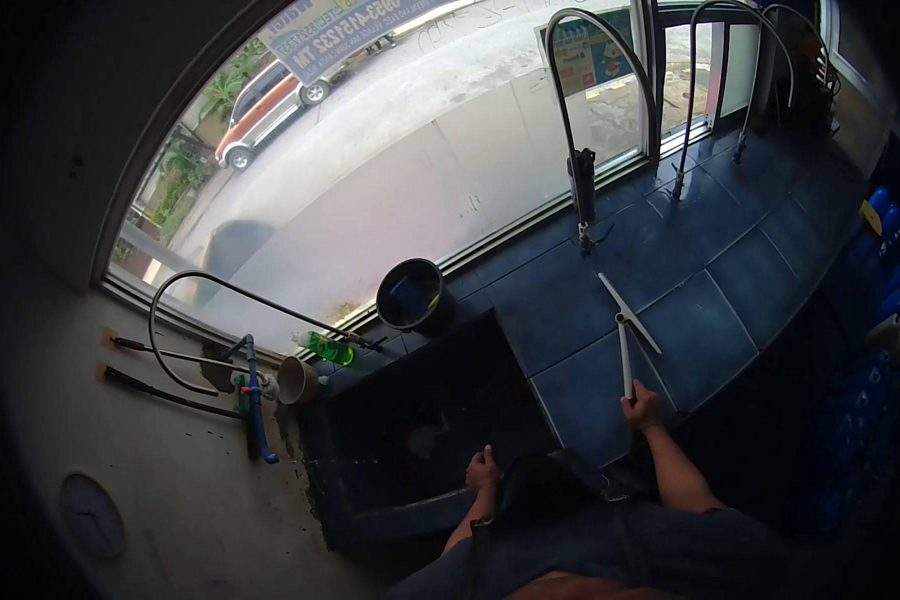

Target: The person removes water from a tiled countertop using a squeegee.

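My right hand (642,406) is wrapped round the handle of a white squeegee (626,350), whose blade lies on the dark blue tiled counter (560,310). Over the near edge of the dark sink (370,420), my left hand (483,468) is curled closed; whether anything is inside it cannot be made out. A pale blurred shape shows in the sink's dark basin.
Behind the sink stand a black bucket (411,296), a green bottle (328,348) and a brown bowl (297,380). Blue pipes (256,400) run down the left wall. Curved metal spouts (560,90) rise along the window. Blue containers (885,240) stand at right.
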The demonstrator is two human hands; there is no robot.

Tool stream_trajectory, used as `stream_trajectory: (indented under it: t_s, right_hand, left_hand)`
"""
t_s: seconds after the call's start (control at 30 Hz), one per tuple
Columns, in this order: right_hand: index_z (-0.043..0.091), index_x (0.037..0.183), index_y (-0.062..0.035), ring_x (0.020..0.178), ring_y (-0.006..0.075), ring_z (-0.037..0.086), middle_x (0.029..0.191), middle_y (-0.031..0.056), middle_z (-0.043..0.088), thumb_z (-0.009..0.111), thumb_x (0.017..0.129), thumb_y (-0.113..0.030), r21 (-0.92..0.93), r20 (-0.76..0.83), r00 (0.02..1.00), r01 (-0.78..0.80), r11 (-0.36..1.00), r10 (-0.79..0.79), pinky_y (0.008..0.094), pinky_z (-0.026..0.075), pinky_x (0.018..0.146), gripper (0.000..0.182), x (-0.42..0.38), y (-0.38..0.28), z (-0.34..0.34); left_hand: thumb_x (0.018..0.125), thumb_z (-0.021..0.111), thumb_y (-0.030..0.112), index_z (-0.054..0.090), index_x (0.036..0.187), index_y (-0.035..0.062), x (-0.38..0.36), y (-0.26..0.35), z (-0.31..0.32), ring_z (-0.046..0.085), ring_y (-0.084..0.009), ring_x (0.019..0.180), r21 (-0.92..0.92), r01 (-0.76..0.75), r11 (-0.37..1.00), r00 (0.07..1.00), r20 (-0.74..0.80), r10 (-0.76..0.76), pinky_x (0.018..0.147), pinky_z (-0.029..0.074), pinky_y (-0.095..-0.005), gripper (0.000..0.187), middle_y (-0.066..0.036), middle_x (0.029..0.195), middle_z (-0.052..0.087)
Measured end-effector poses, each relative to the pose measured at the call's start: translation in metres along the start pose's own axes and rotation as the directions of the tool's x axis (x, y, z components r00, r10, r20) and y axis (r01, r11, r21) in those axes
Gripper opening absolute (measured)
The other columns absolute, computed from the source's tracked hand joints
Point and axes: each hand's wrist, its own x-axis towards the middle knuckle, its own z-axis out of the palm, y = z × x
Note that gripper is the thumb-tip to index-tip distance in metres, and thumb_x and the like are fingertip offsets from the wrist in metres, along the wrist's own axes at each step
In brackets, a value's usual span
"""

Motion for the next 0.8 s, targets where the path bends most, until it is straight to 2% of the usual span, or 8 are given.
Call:
stream_trajectory:
  t_s: [0.23, 0.33, 0.4, 0.5, 0.6, 0.63, 0.73, 0.8]
  right_hand:
    - [0.059, 0.110, -0.0016, 0.082, 0.0410, 0.066, 0.086, 0.0213, 0.068, 0.068, 0.076, -0.026, 0.003, -0.048, 0.988, -0.150, 0.989, 0.150, 0.0495, 0.053, 0.069, 0.043, 0.001, -0.009, 0.006]
    - [0.058, 0.112, -0.0020, 0.083, 0.0415, 0.065, 0.087, 0.0210, 0.068, 0.068, 0.077, -0.025, 0.002, -0.049, 0.981, -0.187, 0.982, 0.186, 0.0497, 0.052, 0.070, 0.043, 0.001, -0.015, 0.006]
    - [0.058, 0.112, -0.0025, 0.083, 0.0404, 0.066, 0.088, 0.0204, 0.068, 0.067, 0.078, -0.024, -0.013, -0.059, 0.977, -0.207, 0.978, 0.205, 0.0492, 0.052, 0.071, 0.041, 0.001, -0.018, 0.007]
    - [0.058, 0.114, -0.0034, 0.086, 0.0400, 0.065, 0.090, 0.0204, 0.068, 0.064, 0.083, -0.024, -0.043, -0.064, 0.964, -0.262, 0.964, 0.259, 0.0492, 0.051, 0.073, 0.038, -0.005, -0.027, 0.014]
    - [0.057, 0.114, -0.0032, 0.089, 0.0413, 0.063, 0.093, 0.0214, 0.066, 0.059, 0.089, -0.022, -0.083, -0.100, 0.927, -0.371, 0.925, 0.363, 0.0501, 0.050, 0.074, 0.031, -0.019, -0.037, 0.023]
    - [0.056, 0.113, -0.0027, 0.090, 0.0417, 0.063, 0.094, 0.0219, 0.065, 0.057, 0.093, -0.021, -0.100, -0.139, 0.896, -0.437, 0.894, 0.423, 0.0507, 0.049, 0.074, 0.027, -0.028, -0.041, 0.027]
    - [0.054, 0.114, -0.0004, 0.090, 0.0424, 0.061, 0.098, 0.0215, 0.063, 0.051, 0.097, -0.021, -0.081, -0.284, 0.867, -0.448, 0.890, 0.410, 0.0508, 0.049, 0.073, 0.026, -0.070, -0.056, 0.027]
    - [0.052, 0.118, 0.0019, 0.093, 0.0423, 0.061, 0.104, 0.0227, 0.062, 0.048, 0.099, -0.020, -0.107, -0.276, 0.860, -0.471, 0.876, 0.429, 0.0496, 0.049, 0.076, 0.029, -0.086, -0.061, 0.007]
  left_hand:
    - [0.088, 0.042, 0.068, 0.071, 0.093, 0.0154, 0.000, -0.008, -0.003, 0.066, -0.0363, 0.089, -0.079, -0.047, 0.996, 0.999, 0.016, 0.049, 0.077, 0.049, -0.0464, 0.060, -0.013, 0.086, 0.070]
    - [0.089, 0.046, 0.063, 0.070, 0.092, 0.0131, 0.003, -0.023, -0.002, 0.065, -0.0350, 0.089, -0.165, -0.072, 0.984, 0.994, 0.066, 0.084, 0.077, 0.049, -0.0451, 0.056, -0.012, 0.089, 0.068]
    - [0.090, 0.052, 0.055, 0.070, 0.090, 0.0109, 0.008, -0.035, 0.001, 0.063, -0.0330, 0.091, -0.287, -0.375, 0.882, 0.925, -0.060, 0.374, 0.078, 0.048, -0.0430, 0.047, -0.011, 0.097, 0.064]
    - [0.090, 0.058, 0.049, 0.070, 0.090, 0.0096, 0.013, -0.043, 0.005, 0.061, -0.0310, 0.095, -0.265, -0.495, 0.827, 0.869, -0.138, 0.476, 0.079, 0.048, -0.0413, 0.041, -0.011, 0.104, 0.060]
    - [0.089, 0.059, 0.048, 0.070, 0.089, 0.0091, 0.011, -0.043, 0.004, 0.061, -0.0305, 0.095, -0.273, -0.498, 0.823, 0.867, -0.128, 0.481, 0.080, 0.048, -0.0406, 0.041, -0.012, 0.106, 0.060]
    - [0.089, 0.059, 0.048, 0.070, 0.089, 0.0091, 0.007, -0.040, 0.003, 0.061, -0.0305, 0.095, -0.275, -0.502, 0.820, 0.864, -0.118, 0.490, 0.080, 0.048, -0.0406, 0.041, -0.012, 0.106, 0.060]
    - [0.089, 0.057, 0.052, 0.070, 0.093, 0.0104, 0.002, -0.038, -0.004, 0.061, -0.0295, 0.096, -0.302, -0.505, 0.808, 0.853, -0.031, 0.522, 0.082, 0.048, -0.0399, 0.043, -0.010, 0.108, 0.059]
    - [0.089, 0.054, 0.056, 0.069, 0.098, 0.0124, 0.002, -0.038, -0.008, 0.062, -0.0275, 0.097, -0.286, -0.476, 0.832, 0.840, 0.131, 0.526, 0.083, 0.048, -0.0392, 0.046, -0.007, 0.109, 0.059]
